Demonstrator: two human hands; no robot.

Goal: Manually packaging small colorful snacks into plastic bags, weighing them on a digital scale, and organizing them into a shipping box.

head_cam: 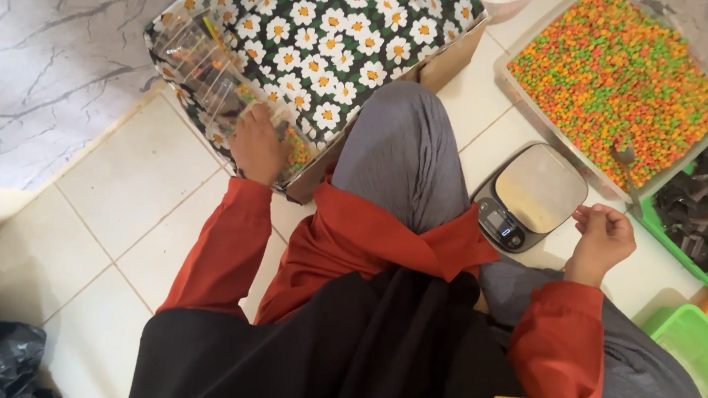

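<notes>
the right hand (pixel 599 240) hangs loosely curled beside the scale (pixel 532 196), fingertips pinched together on nothing visible. the left arm stretches forward, left hand (pixel 257 148) closed around a clear packet of sweets (pixel 294 148) at the near edge of the daisy-cloth box (pixel 336 24). beyond lies a tray of coloured sweets (pixel 617 77).
</notes>
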